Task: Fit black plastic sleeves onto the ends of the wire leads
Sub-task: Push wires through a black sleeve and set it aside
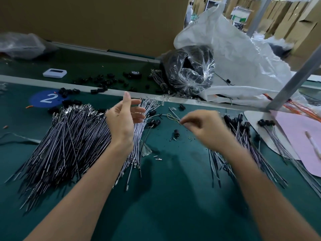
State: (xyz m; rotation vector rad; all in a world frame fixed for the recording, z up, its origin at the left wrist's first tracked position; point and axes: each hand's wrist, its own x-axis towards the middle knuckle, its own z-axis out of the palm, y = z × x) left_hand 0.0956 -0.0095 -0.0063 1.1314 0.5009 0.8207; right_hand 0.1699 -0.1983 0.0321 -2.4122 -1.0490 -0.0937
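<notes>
The left hand [123, 119] is open, fingers [139, 110] straight, holding nothing. The right hand [205, 126] pinches a thin yellow wire [171, 117]. Black sleeves [156, 122] lie between them, nearer the left hand.

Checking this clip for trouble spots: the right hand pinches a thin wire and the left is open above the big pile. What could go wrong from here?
1. The right hand pinches the thin yellowish wire only at its end, so it may slip free.
2. The left hand, open above the pile of leads, could snag some and drag them out.
3. Loose black sleeves beside the pile could get knocked about.
</notes>
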